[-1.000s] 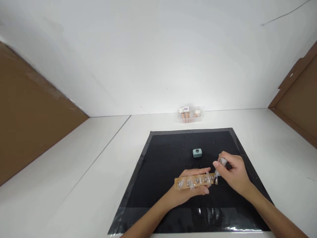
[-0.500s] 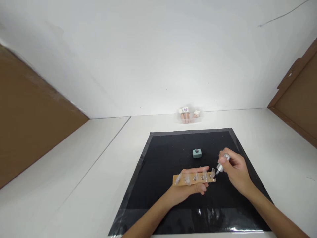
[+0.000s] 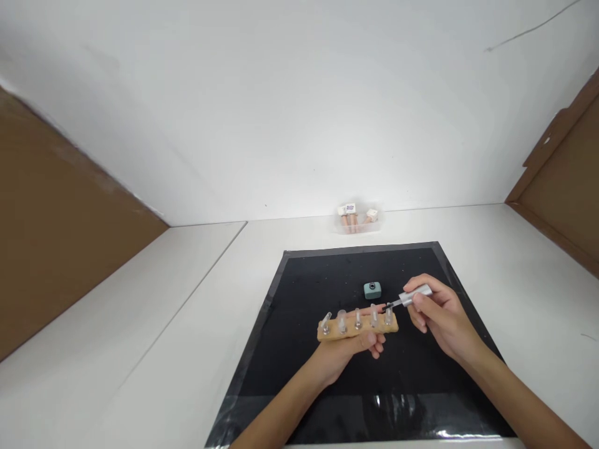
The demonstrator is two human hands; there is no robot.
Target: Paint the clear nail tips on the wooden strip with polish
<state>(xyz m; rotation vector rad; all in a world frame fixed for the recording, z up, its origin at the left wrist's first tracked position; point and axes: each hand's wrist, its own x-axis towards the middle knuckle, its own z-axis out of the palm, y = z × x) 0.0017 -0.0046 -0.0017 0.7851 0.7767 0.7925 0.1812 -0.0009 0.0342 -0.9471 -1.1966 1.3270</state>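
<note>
My left hand (image 3: pixel 349 352) grips a pale wooden strip (image 3: pixel 350 335) from below, thumb along its near side. Clear nail tips (image 3: pixel 342 321) stand in a row on the strip, set on small metal holders and leaning at different angles. In my right hand (image 3: pixel 440 312) is a nail polish brush (image 3: pixel 416 295) with a silver handle, pinched between thumb and fingers. Its dark bristles point left, by the top of the nail tips at the strip's right end; whether they touch cannot be made out. A teal bottle-like block (image 3: pixel 372 290) with a dark round opening stands behind the strip.
Beneath the hands lies a black mat (image 3: pixel 318 280) with clear taped edges on a white table (image 3: pixel 187 337). A clear tray (image 3: pixel 358 229) holding several pinkish sticks with white tops stands by the back wall. Brown cardboard panels (image 3: pixel 70 199) flank both sides.
The wooden strip has moved left and slightly up, and tilted so its nail tips stand more upright. The brush has swung flatter and shifted left, over the strip's right end.
</note>
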